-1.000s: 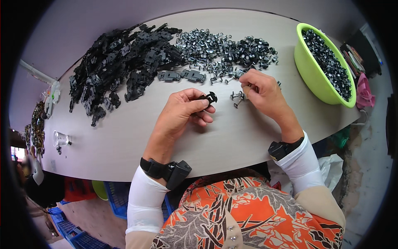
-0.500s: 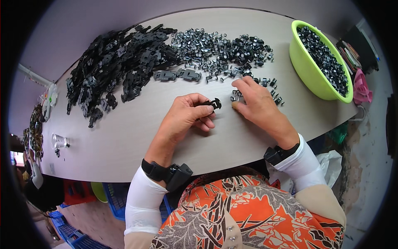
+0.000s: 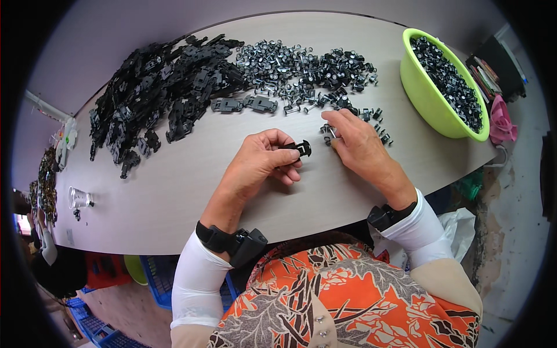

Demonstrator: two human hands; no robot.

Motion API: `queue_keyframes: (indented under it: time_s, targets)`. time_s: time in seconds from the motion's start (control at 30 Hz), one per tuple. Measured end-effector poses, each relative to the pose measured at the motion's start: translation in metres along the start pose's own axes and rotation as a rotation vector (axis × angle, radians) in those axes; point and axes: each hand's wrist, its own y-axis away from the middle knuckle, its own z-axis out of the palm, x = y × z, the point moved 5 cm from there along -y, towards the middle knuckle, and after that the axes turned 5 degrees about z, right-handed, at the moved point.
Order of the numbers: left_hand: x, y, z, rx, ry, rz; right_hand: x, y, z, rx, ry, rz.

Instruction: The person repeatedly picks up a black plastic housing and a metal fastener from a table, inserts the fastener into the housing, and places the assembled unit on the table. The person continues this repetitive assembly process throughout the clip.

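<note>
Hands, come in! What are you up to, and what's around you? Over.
Left hand: holding black part. Right hand: at axles, grip unclear. Black heap beyond left hand; green basin far right.

Bench (image 3: 145,211): 1 green basin (image 3: 422,98), right edge; 1 clear cup (image 3: 77,198), left edge; 2 grey parts (image 3: 261,104) end to end; 1 black part (image 3: 304,149), left grip (image 3: 264,158). Heaped dark parts (image 3: 159,84), wheeled axles (image 3: 275,62): uncountable.

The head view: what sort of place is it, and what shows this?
Probably a small-parts workshop: heaped dark plastic parts, loose wheel-and-axle pieces on a worktable, and a green basin full of small parts.
</note>
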Motion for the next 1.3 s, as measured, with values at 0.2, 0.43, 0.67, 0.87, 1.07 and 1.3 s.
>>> queue_keyframes:
  time_s: [0.2,0.43,0.67,0.87,1.07,1.3]
  targets:
    - [0.001,0.0,0.001,-0.005,0.007,-0.005,-0.003,0.0,-0.002,-0.054,-0.02,0.034]
    - [-0.002,-0.001,0.004,-0.05,0.051,-0.048,-0.024,0.005,-0.019,0.032,-0.236,-0.138]
    - [-0.012,-0.001,0.009,-0.123,0.28,-0.058,-0.049,0.011,-0.002,0.065,-0.143,-0.325]
    - [-0.019,0.003,0.016,-0.098,0.35,-0.066,-0.043,0.021,0.002,0.135,-0.207,-0.36]
    - [-0.012,0.008,0.017,-0.085,0.242,-0.026,-0.053,0.025,0.005,0.206,-0.245,-0.325]
    - [-0.008,0.007,0.021,-0.014,0.084,0.013,0.003,0.02,-0.031,0.12,-0.161,0.053]
